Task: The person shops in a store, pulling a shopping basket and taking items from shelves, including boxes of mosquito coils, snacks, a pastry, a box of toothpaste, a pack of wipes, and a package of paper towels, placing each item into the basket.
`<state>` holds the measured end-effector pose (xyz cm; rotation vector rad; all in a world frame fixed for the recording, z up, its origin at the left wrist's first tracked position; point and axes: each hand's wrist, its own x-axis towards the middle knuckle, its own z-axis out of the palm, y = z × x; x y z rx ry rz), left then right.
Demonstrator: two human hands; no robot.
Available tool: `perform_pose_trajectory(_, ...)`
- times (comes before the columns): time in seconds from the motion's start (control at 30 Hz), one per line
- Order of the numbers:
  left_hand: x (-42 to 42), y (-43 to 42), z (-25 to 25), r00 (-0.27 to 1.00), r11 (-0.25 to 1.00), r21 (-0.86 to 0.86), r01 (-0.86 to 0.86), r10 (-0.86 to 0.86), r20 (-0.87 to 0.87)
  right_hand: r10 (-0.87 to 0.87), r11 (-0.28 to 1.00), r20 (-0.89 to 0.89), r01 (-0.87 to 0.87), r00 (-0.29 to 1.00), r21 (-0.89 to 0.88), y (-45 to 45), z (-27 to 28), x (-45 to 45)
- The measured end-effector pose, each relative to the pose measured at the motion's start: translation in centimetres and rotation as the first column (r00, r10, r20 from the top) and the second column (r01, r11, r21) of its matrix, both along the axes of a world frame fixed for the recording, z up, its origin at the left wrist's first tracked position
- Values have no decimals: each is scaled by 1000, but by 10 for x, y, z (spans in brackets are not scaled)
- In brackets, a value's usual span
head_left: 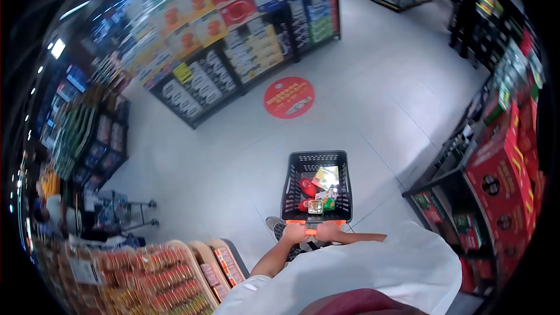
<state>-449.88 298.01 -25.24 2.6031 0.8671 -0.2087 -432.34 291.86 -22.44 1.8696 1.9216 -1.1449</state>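
My left hand (296,233) and my right hand (327,231) are side by side, both closed around the orange handle (311,232) of a black shopping basket (286,189). Inside the basket lie two red items, the upper one a rounded red pack (307,186). A yellow and white box (326,177) leans near its right side. Toward the handle are a small clear-topped container (315,206) and a green pack (328,203). The labels are too small to read. Below the hands, one grey shoe (272,222) shows on the floor.
Ahead is a long shelf of boxed goods (251,52), with a round red floor sticker (289,98) before it. Red cartons (501,184) stack at right. A snack rack (157,274) stands close at lower left, a metal cart (125,207) beyond it. A person in dark clothes (465,9) stands far right.
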Motion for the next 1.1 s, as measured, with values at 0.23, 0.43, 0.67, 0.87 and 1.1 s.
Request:
perform_pose_trajectory(0.23,59,165,18,974,979,-88,181,-191,-121,-250,950,-51,255,967,179,114,19,29)
perform_pose_trajectory(0.43,125,279,24,943,936,-179,304,-322,-85,-464,863,36,443,885,243,188,6,76)
perform_pose_trajectory(0.67,217,378,20,865,857,-221,466,-494,-90,-596,790,101,559,797,251,274,-2,143)
perform_pose_trajectory(0.87,299,445,3,764,779,-177,601,-626,-159,-683,707,63,637,728,307,330,0,198)
perform_pose_trajectory(1.1,403,488,29,706,797,-158,583,-593,-388,-778,599,-50,763,626,244,383,-1,270)
